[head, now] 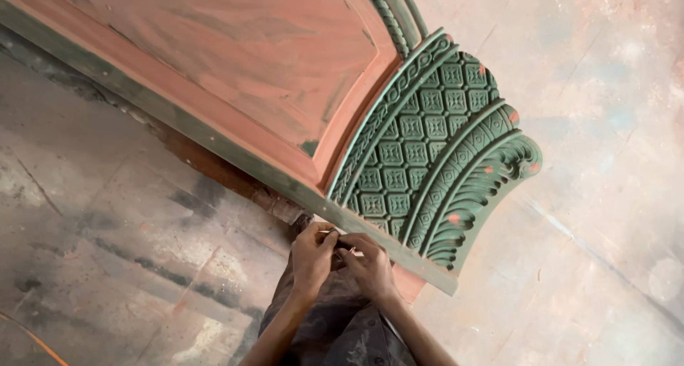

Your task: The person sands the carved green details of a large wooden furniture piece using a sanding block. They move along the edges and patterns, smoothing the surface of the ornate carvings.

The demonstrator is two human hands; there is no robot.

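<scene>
Green and reddish-brown paint covers a large carved wooden panel (pixel 285 74) that lies flat on the concrete floor (pixel 107 252) and runs from the top left toward the lower middle of the view. Its broad face is a smooth, raised field of red-brown streaked with green. At its right end sits a curved carved section (pixel 427 138), all green: a grid of small square flower motifs, a rope-like band beside it, a band of diamond shapes, and an outer row of scalloped, leaf-like ridges. Small spots of red show through on these ridges. A plain green edge strip (pixel 214 142) borders the panel along the side nearest the person.

Both hands meet at that edge strip, just below the carved grid. The left hand (pixel 312 255) is curled, fingers bent together and pinching a small thin object (pixel 340 243) against the edge; it is too small to say what it is. The right hand (pixel 368 263) is just beside it, touching it, fingers also curled in and closed around the same small thing. Dark, paint-marked trousers (pixel 342 330) show beneath the forearms.

An orange cord (pixel 28 337) crosses the floor at the lower left corner, well apart from the hands.
</scene>
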